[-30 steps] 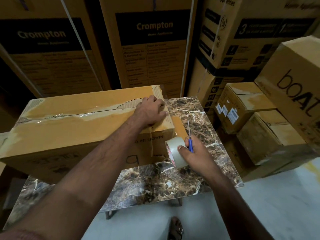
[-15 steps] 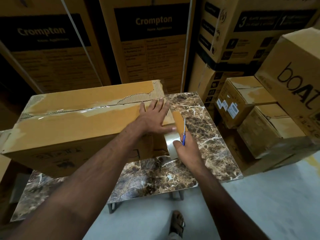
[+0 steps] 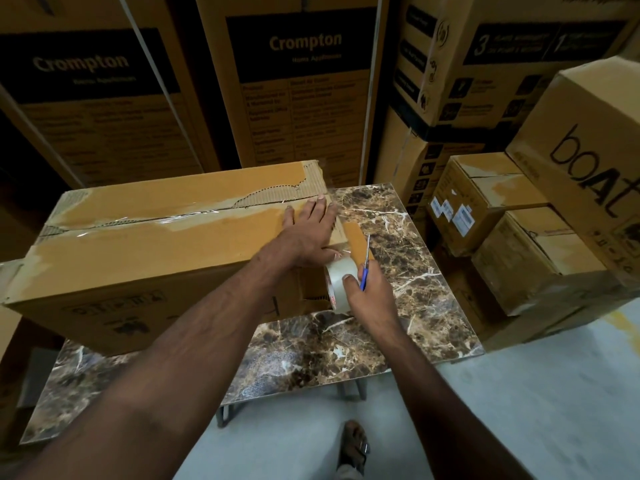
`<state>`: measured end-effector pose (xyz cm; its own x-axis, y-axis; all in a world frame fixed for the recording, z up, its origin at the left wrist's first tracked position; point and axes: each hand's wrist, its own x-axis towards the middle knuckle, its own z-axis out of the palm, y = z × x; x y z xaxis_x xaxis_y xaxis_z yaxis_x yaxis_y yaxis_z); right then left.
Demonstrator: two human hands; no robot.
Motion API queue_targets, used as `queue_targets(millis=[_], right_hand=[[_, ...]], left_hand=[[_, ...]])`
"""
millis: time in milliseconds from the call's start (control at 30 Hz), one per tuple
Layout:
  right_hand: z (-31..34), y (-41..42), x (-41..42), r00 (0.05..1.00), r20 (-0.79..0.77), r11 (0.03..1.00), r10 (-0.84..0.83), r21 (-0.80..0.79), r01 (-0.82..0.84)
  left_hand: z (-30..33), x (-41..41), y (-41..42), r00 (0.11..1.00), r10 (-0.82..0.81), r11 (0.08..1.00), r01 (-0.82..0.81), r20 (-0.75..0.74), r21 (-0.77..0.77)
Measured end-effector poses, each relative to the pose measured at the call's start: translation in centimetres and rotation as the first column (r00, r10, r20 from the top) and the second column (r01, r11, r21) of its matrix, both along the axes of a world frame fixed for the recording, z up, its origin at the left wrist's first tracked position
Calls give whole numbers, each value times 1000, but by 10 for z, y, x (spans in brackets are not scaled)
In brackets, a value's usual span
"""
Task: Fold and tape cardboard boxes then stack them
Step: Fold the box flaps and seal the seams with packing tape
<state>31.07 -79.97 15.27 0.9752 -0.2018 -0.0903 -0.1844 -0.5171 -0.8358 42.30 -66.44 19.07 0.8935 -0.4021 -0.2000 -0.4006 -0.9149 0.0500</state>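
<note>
Pressing flat left hand (image 3: 306, 233) on corrugated box (image 3: 145, 244), right hand (image 3: 369, 294) gripping glossy tape roll (image 3: 337, 282)

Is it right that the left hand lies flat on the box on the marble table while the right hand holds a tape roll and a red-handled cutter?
Not quite. The head view shows the cutter handle is blue, not red. The left hand, box, marble table, right hand and tape roll match.

Dim, warm light; warped wide-angle edges
</note>
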Motion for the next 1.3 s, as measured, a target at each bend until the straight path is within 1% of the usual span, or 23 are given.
queue_targets(millis=[67, 100, 133, 267, 400, 467, 567, 667, 767, 800, 867, 933, 1000, 1033, 1100, 1167, 1233, 1267, 1300], right_hand=[[1, -1, 3, 1000, 1, 1000, 1, -1, -1], [1, -1, 5, 1000, -8, 1000, 4, -4, -4], [0, 0, 5, 1000, -17, 1000, 12, -7, -12], [-3, 3, 2, 999, -28, 1000, 17, 0, -17], [-5, 8, 5, 1000, -17, 999, -3, 38, 3], [-5, 8, 2, 999, -32, 999, -8, 44, 9], [-9, 5, 1, 997, -81, 999, 15, 53, -11], [-4, 3, -1, 995, -80, 997, 64, 44, -60], [-4, -2, -8, 995, -52, 991, 82, 106, -76], [-3, -6, -12, 998, -19, 989, 65, 132, -62], [4, -16, -16, 999, 41, 986, 23, 165, -30], [12, -25, -14, 1000, 20, 980, 17, 200, -21], [16, -32, -9, 999, -22, 958, 25, 286, -18], [15, -35, -7, 999, -34, 960, 28, 278, -17], [13, -40, -6, 998, -15, 985, 54, 166, -50], [17, -42, -7, 991, 42, 991, 126, 48, -128], [19, -42, -9, 972, 141, 982, 186, -60, -179], [20, -42, -12, 964, 175, 978, 201, -88, -188], [18, -42, -13, 959, 191, 976, 210, -104, -193]], left_hand=[[-11, -8, 0, 987, -33, 999, 30, 158, 22], [-16, -10, 2, 975, -42, 999, 37, 218, 30], [-18, -11, 4, 970, -42, 999, 37, 241, 24], [-17, -9, 10, 978, -63, 997, 55, 201, 45], [-16, -11, 8, 978, -43, 999, 38, 204, 29], [-15, -16, 8, 976, -68, 998, 65, 206, 24], [-19, -18, 14, 970, -121, 993, 117, 209, 31], [-15, -14, 23, 963, -165, 986, 162, 213, 33], [-17, -19, 24, 957, -161, 987, 155, 240, 47], [-19, -26, 21, 950, -141, 990, 142, 279, 18], [-20, -42, 15, 932, -32, 986, 89, 362, -143], [-16, -57, 9, 898, 114, 945, 33, 425, -325], [-12, -71, 0, 842, 246, 878, 17, 481, -479], [-11, -79, -7, 831, 308, 832, 0, 463, -555], [-12, -94, -20, 829, 417, 751, -83, 372, -656], [-16, -108, -25, 814, 532, 682, -248, 234, -687], [-25, -119, -23, 787, 617, 577, -450, 2, -681], [-29, -124, -21, 767, 623, 503, -542, -153, -673], [-32, -129, -21, 747, 591, 428, -610, -305, -667]])
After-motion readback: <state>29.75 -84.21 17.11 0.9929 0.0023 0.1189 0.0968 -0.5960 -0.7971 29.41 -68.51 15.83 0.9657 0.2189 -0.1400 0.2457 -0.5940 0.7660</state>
